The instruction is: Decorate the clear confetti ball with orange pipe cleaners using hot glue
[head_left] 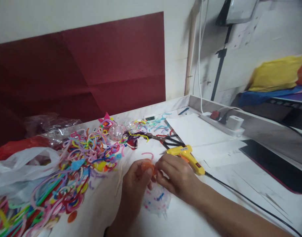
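Observation:
Between thumb and fingers, my left hand pinches a round orange disc. My right hand has its fingers curled and closed against the right edge of the same disc; their tips are partly hidden. Just under both hands is a clear ball with pink and blue specks, blurred and partly covered by the fingers. A yellow hot glue gun lies beyond my right hand, its black cord trailing toward the lower right. Scissors with black handles rest behind it. A pink pipe cleaner piece lies near my left fingertips.
Colourful pipe cleaners are heaped on the left, beside a white plastic bag. Another clear ball sits behind. At right are white paper sheets, a power strip and a dark phone-like slab.

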`<state>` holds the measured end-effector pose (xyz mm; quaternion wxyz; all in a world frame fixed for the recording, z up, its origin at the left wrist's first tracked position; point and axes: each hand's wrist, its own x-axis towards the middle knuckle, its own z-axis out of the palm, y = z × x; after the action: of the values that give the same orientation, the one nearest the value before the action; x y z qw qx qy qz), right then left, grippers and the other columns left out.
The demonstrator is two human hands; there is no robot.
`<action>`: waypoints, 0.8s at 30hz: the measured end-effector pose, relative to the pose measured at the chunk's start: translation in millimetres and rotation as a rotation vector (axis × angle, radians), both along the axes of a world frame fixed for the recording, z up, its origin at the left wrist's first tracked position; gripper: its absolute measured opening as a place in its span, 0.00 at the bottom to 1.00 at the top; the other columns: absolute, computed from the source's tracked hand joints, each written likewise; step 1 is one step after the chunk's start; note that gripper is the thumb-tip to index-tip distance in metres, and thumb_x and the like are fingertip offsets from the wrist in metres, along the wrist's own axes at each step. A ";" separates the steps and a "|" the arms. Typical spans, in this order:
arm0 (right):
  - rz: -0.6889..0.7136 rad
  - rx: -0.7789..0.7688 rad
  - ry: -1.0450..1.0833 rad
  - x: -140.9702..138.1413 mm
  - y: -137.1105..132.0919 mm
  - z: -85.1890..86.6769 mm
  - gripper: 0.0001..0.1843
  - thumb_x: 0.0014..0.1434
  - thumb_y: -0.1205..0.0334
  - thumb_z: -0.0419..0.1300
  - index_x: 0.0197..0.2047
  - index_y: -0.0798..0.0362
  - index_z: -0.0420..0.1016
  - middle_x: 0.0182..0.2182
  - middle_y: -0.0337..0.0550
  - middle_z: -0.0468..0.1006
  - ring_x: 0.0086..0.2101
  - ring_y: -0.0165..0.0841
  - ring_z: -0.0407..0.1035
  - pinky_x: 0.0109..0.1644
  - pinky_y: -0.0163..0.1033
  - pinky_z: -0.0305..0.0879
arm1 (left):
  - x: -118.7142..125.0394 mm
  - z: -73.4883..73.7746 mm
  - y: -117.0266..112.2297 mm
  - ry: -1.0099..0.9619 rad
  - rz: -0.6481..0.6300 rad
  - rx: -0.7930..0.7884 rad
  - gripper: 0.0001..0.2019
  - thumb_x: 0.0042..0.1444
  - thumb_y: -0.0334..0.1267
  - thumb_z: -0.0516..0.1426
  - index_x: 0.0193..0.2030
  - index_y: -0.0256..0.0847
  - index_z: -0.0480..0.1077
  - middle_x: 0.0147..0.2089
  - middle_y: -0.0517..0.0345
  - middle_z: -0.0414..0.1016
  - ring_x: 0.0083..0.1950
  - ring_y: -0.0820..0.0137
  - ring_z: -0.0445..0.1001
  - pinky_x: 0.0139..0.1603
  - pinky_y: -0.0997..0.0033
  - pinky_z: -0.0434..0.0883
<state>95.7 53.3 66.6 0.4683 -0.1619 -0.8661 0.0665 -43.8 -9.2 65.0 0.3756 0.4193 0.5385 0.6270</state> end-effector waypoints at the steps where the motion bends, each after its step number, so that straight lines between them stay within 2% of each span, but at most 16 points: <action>1: -0.002 0.045 -0.013 0.1 -0.1 0.3 0.13 0.65 0.68 0.49 0.31 0.55 0.70 0.25 0.44 0.70 0.26 0.32 0.63 0.30 0.36 0.59 | -0.8 -1.3 0.3 0.014 -0.004 -0.014 0.15 0.49 0.44 0.62 0.39 0.36 0.74 0.23 0.62 0.71 0.19 0.77 0.65 0.19 0.80 0.63; 4: -0.013 0.145 -0.041 0.1 -0.5 1.2 0.14 0.65 0.68 0.49 0.30 0.56 0.71 0.23 0.44 0.70 0.25 0.33 0.61 0.28 0.37 0.56 | -5.1 -4.9 0.9 0.126 -0.016 -0.044 0.15 0.52 0.47 0.60 0.38 0.36 0.74 0.22 0.63 0.69 0.18 0.78 0.63 0.18 0.80 0.63; 7: -0.026 0.196 -0.049 -0.3 -1.1 0.9 0.15 0.65 0.68 0.50 0.29 0.56 0.71 0.22 0.44 0.69 0.24 0.33 0.59 0.27 0.38 0.54 | -8.1 -4.7 0.1 0.221 -0.031 -0.050 0.13 0.54 0.45 0.59 0.29 0.36 0.72 0.20 0.64 0.67 0.18 0.78 0.63 0.18 0.80 0.62; 10: -0.020 0.169 -0.023 -2.2 -2.2 -1.7 0.15 0.65 0.69 0.50 0.28 0.56 0.71 0.22 0.43 0.68 0.24 0.32 0.59 0.27 0.37 0.54 | -8.0 -1.7 -2.1 0.240 -0.044 -0.047 0.13 0.54 0.44 0.58 0.25 0.37 0.69 0.18 0.65 0.64 0.19 0.78 0.63 0.19 0.80 0.62; 12: -0.003 0.097 0.029 -4.6 -3.5 -4.1 0.13 0.63 0.70 0.51 0.27 0.56 0.71 0.22 0.43 0.68 0.24 0.32 0.60 0.28 0.37 0.54 | -7.0 -0.5 -3.8 0.261 -0.036 -0.040 0.12 0.54 0.43 0.58 0.25 0.37 0.69 0.17 0.66 0.63 0.19 0.78 0.62 0.20 0.81 0.62; 14: 0.028 -0.109 0.120 -7.8 -5.0 -5.7 0.10 0.58 0.71 0.54 0.25 0.55 0.70 0.21 0.41 0.68 0.24 0.31 0.60 0.28 0.36 0.54 | -5.8 -0.6 -5.1 0.293 -0.008 -0.018 0.12 0.54 0.41 0.57 0.25 0.37 0.70 0.17 0.67 0.63 0.18 0.78 0.62 0.20 0.81 0.61; 18: 0.060 -0.806 0.271 -14.3 -7.0 -4.5 0.06 0.43 0.69 0.57 0.18 0.53 0.65 0.17 0.36 0.66 0.20 0.27 0.58 0.24 0.34 0.51 | -3.7 -2.5 -5.8 0.360 0.017 0.024 0.11 0.56 0.41 0.57 0.25 0.37 0.72 0.16 0.65 0.65 0.18 0.77 0.63 0.19 0.82 0.62; 20: 0.068 -0.987 0.282 -16.3 -6.7 -2.5 0.05 0.42 0.67 0.56 0.18 0.53 0.65 0.15 0.35 0.66 0.19 0.26 0.57 0.22 0.33 0.51 | -2.6 -3.4 -6.3 0.372 0.015 0.028 0.12 0.56 0.41 0.57 0.25 0.37 0.72 0.17 0.64 0.66 0.18 0.77 0.65 0.19 0.81 0.64; 24: 0.142 -1.235 0.298 -15.9 -4.1 2.0 0.04 0.41 0.62 0.55 0.19 0.53 0.66 0.13 0.33 0.65 0.15 0.24 0.56 0.20 0.31 0.51 | 1.8 -3.5 -8.8 0.342 0.046 0.030 0.12 0.56 0.42 0.57 0.26 0.37 0.72 0.18 0.63 0.69 0.19 0.76 0.66 0.21 0.81 0.65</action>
<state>79.8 49.2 68.6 0.3985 -0.3331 -0.6025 0.6060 -42.0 -18.1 61.5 0.2577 0.5132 0.5944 0.5630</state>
